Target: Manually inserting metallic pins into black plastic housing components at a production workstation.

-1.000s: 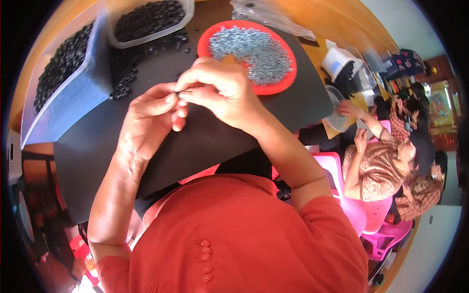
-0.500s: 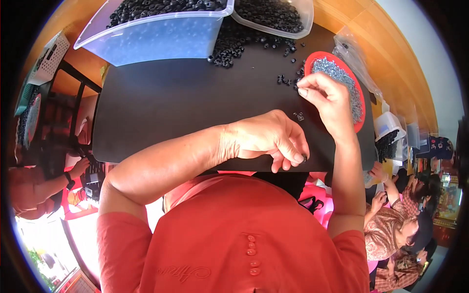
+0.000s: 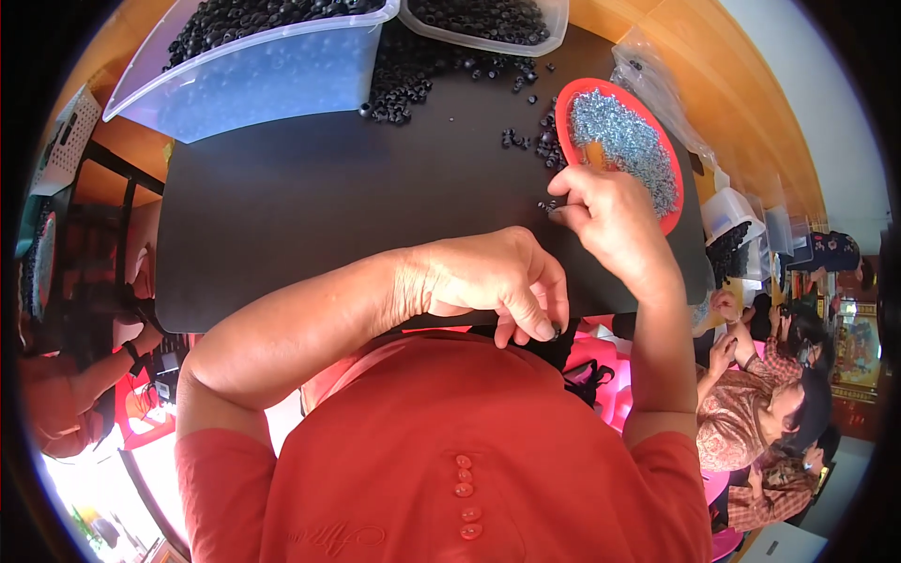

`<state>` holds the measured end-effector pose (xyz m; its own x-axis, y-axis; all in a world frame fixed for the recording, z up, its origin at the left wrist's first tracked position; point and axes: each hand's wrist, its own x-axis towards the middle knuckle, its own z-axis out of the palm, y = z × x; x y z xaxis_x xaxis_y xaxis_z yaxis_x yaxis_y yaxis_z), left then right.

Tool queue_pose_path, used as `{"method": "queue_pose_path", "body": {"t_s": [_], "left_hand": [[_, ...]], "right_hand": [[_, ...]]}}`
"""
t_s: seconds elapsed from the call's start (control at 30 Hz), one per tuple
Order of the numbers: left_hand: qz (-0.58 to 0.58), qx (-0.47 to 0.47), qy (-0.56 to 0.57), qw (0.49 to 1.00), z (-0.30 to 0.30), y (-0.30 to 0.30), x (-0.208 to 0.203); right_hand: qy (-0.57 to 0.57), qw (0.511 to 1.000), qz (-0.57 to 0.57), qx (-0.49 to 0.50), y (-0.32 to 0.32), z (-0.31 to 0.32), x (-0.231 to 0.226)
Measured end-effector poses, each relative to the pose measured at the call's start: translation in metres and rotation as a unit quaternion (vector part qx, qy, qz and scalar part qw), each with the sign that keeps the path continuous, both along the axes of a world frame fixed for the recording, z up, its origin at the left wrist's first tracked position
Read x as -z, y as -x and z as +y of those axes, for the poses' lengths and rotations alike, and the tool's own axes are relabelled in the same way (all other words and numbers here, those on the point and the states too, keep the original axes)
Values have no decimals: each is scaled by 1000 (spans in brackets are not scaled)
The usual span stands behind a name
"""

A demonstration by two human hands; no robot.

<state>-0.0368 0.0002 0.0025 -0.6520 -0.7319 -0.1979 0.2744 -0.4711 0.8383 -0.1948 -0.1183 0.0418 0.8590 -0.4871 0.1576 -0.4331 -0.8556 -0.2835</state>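
My left hand (image 3: 502, 281) is near the table's front edge, bent at the wrist, its thumb and fingers closed on a small black part (image 3: 556, 331). Most of that part is hidden by the fingertips. Beside the red dish, my right hand (image 3: 605, 211) is lowered to the table, thumb and forefinger apart. Its fingertips are at a few small silvery pieces (image 3: 547, 205) lying on the dark tabletop. The red oval dish (image 3: 672, 221) is heaped with tiny silvery metal pieces (image 3: 615, 131). Loose black parts (image 3: 546, 148) lie along its left side.
A large translucent bin (image 3: 272, 89) of black parts stands at the far left, with a smaller clear tub (image 3: 488, 39) of them alongside. More black parts (image 3: 399, 94) are spilled before both. A clear plastic bag (image 3: 657, 89) lies behind the dish. Other people sit at the right and left.
My right hand has moved nearer, from the loose black parts to the small silvery pieces, and its thumb and forefinger have parted. My left hand keeps its grip. The whole view has shifted slightly.
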Motion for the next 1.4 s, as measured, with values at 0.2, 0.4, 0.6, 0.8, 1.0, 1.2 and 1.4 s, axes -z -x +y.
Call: {"method": "queue_pose_path", "body": {"t_s": [0.2,0.4,0.6,0.8,1.0,1.2,1.4], "left_hand": [[2,-1,-10,1000,-4,-1,2],[20,-18,-16,1000,-5,-5,4],[14,-25,-11,1000,-6,-6,3],[12,-44,-6,999,-6,-9,2],[16,-60,-15,998,-8,-12,5],[44,-144,6,989,-14,-29,0],[187,-396,43,898,-33,-70,13]], "right_hand": [[63,996,58,-3,-19,5,11],[77,997,-26,-7,-50,-10,6],[174,983,-18,-50,-58,-39,1],[155,983,-12,-93,-71,-47,33],[145,983,-27,-106,-67,-53,38],[30,983,-154,-98,-59,-57,30],[147,980,-84,-104,-54,-59,27]]}}
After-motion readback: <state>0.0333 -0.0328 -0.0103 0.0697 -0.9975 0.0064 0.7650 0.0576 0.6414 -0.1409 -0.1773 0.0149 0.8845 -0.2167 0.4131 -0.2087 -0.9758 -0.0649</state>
